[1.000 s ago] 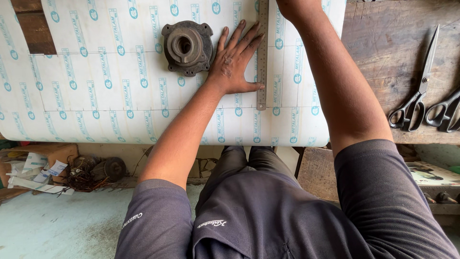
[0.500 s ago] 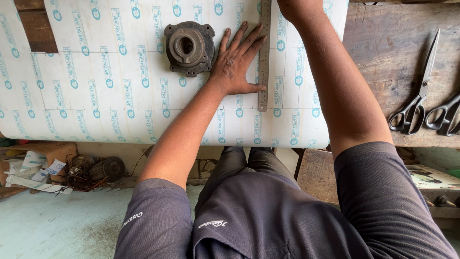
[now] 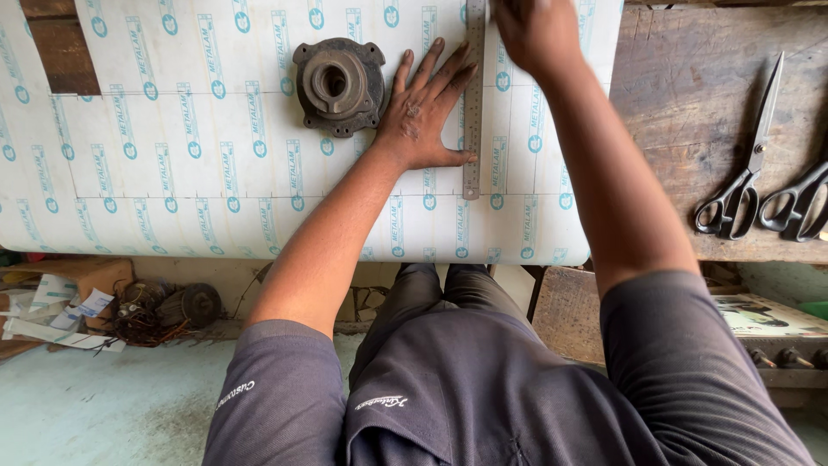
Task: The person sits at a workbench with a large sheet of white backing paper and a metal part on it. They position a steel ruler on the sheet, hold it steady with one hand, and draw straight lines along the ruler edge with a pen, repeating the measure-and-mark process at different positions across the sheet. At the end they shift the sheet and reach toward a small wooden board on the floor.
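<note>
Worn wooden tabletop [image 3: 690,129] carried a white sheet [image 3: 216,173] printed with blue marks, its near edge curling over the front. Nearest on it, the left hand [image 3: 423,116] lay flat with fingers spread, its thumb and fingertips touching a steel ruler [image 3: 472,103] that ran away from the person. Just left of that hand sat a rusty metal flange [image 3: 339,85] on the sheet. Farther along, the right hand [image 3: 535,30] rested at the ruler's far end, blurred; its grip I could not tell. Two scissors [image 3: 746,164] lay well apart on bare wood at the right.
</note>
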### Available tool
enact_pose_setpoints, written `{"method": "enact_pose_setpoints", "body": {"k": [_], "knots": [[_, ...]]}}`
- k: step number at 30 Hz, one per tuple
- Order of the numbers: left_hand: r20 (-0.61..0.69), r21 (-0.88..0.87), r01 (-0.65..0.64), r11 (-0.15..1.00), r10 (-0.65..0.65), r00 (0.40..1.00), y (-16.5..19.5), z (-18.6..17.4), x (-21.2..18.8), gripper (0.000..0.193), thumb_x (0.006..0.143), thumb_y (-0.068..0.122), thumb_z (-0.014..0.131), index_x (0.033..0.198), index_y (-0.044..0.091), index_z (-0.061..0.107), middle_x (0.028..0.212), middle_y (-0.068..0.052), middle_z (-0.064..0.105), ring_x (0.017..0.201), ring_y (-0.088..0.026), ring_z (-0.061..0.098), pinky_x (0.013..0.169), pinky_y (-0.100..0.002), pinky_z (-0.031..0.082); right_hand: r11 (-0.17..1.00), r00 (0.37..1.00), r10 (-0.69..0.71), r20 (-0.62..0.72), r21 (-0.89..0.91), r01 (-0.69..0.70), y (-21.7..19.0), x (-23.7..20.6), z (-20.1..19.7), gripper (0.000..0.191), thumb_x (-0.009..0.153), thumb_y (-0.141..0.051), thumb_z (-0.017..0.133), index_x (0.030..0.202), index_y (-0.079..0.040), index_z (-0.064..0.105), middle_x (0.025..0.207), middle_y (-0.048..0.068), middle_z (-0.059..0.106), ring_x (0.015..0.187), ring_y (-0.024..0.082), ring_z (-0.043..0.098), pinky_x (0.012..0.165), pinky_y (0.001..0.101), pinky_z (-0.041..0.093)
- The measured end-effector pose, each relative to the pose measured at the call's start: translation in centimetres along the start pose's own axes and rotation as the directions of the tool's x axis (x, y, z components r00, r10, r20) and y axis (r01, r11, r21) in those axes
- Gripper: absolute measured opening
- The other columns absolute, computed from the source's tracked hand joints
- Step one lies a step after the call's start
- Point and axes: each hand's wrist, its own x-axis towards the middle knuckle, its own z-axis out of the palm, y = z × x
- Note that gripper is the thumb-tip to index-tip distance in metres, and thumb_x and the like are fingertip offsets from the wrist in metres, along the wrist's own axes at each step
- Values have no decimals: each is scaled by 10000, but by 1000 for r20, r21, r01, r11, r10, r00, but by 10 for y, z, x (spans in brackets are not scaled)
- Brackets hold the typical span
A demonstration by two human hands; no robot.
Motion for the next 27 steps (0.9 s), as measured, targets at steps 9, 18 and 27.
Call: {"method": "enact_pose_setpoints", "body": {"k": [9, 18, 27], "knots": [[24, 40, 9, 999, -10, 1000, 2, -6, 0, 1366, 557, 779, 839, 1653, 198, 267, 1734, -24, 100, 1598, -286, 50, 1292, -602, 15, 890, 938, 234, 255, 332, -312, -111, -130, -44, 166, 971, -50, 615, 1087, 8, 717, 944, 154, 740, 852, 238, 744, 758, 341, 588], [42, 35, 25, 999, -27, 999, 5, -6, 3, 1354, 564, 807, 811, 1643, 226, 235, 1719, -12, 98, 1589, -273, 49, 1298, -601, 15, 786, 815, 409, 411, 295, -543, -137, -155, -52, 191, 889, -17, 567, 989, 12, 727, 855, 142, 738, 765, 212, 723, 707, 333, 570], [-122, 13, -63, 998, 64, 991, 1, -5, -2, 1275, 689, 786, 814, 1643, 151, 256, 1729, -114, 71, 1585, -382, 52, 1280, -629, 72, 616, 797, 602, -52, 665, -422, -114, -184, -27, 185, 1029, -42, 532, 1165, 21, 641, 1005, 109, 735, 911, 153, 694, 802, 287, 534]]}}
